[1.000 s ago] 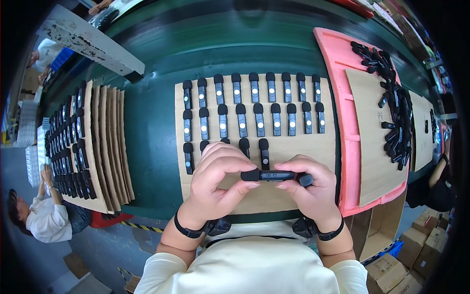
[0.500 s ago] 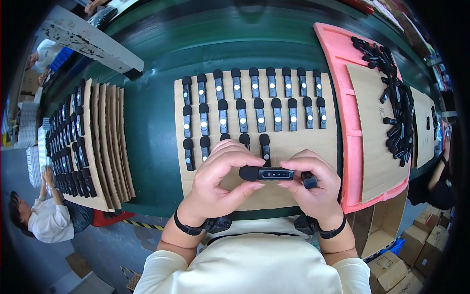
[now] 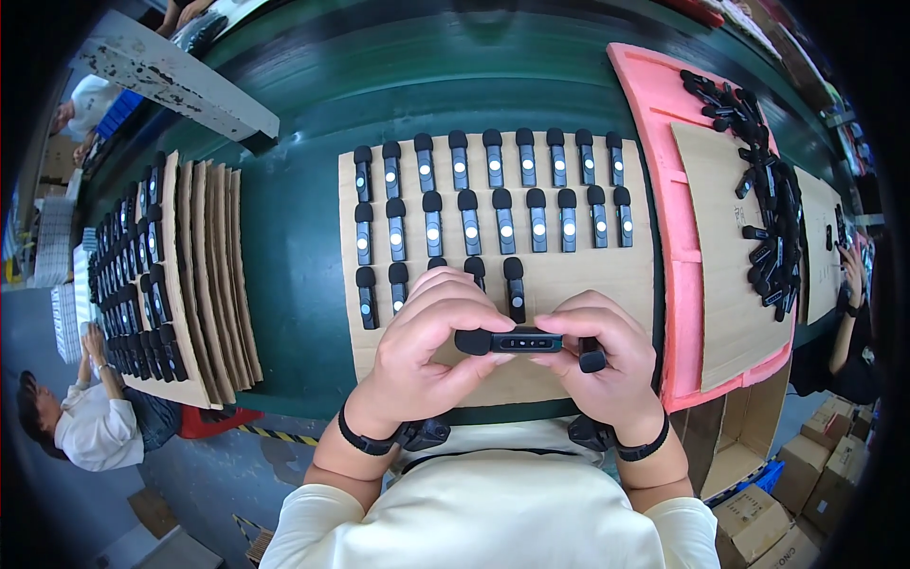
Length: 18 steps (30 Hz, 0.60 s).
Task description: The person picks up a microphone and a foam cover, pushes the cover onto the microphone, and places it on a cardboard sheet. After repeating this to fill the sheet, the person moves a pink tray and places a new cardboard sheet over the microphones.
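My left hand pinches the foam-capped end of a small black clip-on microphone, held level above the cardboard sheet. The other end of it is gripped by the thumb and fingertips of my right hand. A second black piece, of which only one end shows, is tucked in my right fingers. On the sheet lie rows of similar microphones, most with a pale round dot. The front row is partly hidden behind my left hand.
To the left, cardboard sheets stand layered beside more microphones. A pink foam tray at the right carries cardboard and a heap of black microphones. A grey post juts over the green table. Other people work at both sides.
The microphone between my hands has shifted slightly left and tilted a little. The piece in my right fingers has turned. At the far right, another person's hand has come into view.
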Available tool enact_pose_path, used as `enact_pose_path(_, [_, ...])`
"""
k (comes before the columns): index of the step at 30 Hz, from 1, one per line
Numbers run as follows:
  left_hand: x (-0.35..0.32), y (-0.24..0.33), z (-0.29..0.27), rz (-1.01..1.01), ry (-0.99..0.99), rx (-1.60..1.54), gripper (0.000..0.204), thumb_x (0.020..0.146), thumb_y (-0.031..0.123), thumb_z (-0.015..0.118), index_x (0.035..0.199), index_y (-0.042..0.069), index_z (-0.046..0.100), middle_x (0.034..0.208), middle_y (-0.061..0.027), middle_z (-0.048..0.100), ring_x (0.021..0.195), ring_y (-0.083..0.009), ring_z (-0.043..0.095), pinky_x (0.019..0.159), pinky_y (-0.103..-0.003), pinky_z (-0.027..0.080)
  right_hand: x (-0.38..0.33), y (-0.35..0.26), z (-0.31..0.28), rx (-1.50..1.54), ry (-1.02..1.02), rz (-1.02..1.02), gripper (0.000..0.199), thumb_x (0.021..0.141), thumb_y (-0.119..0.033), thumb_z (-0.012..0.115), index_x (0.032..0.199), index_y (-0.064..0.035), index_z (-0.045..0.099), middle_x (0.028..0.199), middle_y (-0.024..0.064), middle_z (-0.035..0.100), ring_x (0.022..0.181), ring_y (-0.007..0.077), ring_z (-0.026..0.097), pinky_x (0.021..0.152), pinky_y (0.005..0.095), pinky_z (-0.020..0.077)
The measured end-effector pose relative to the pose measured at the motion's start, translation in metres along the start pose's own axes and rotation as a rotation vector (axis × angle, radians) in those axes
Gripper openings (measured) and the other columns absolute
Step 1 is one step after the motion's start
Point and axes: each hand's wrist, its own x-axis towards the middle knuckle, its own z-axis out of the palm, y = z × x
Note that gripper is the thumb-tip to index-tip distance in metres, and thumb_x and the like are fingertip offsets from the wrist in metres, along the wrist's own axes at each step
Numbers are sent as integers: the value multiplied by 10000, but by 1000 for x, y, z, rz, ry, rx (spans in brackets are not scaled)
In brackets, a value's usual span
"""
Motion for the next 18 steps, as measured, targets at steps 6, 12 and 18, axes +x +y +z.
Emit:
enact_pose_path(6, [1, 1, -1, 49, 6, 78, 217, 767, 55, 777, 939, 28, 647, 874, -82, 670, 807, -232, 631, 910, -453, 434, 1, -1, 0, 8, -7, 13, 329, 729, 33, 809, 1025, -13, 674, 861, 60, 612, 643, 95, 506, 558, 219, 391])
enact_pose_path(12, [0, 0, -3, 70, 0, 90, 217, 769, 68, 777, 939, 28, 649, 890, -88, 672, 803, -234, 640, 914, -463, 435, 2, -2, 1, 11, -12, 23, 328, 731, 27, 809, 1025, -13, 669, 860, 60, 612, 652, 95, 511, 566, 218, 399])
enact_pose_path(18, [4, 6, -1, 29, -8, 103, 229, 752, 77, 783, 944, 36, 664, 891, -88, 671, 831, -245, 639, 915, -460, 433, 1, 0, 2, 19, -5, 22, 347, 736, 49, 786, 1055, -13, 664, 855, 74, 614, 678, 136, 562, 567, 240, 431])
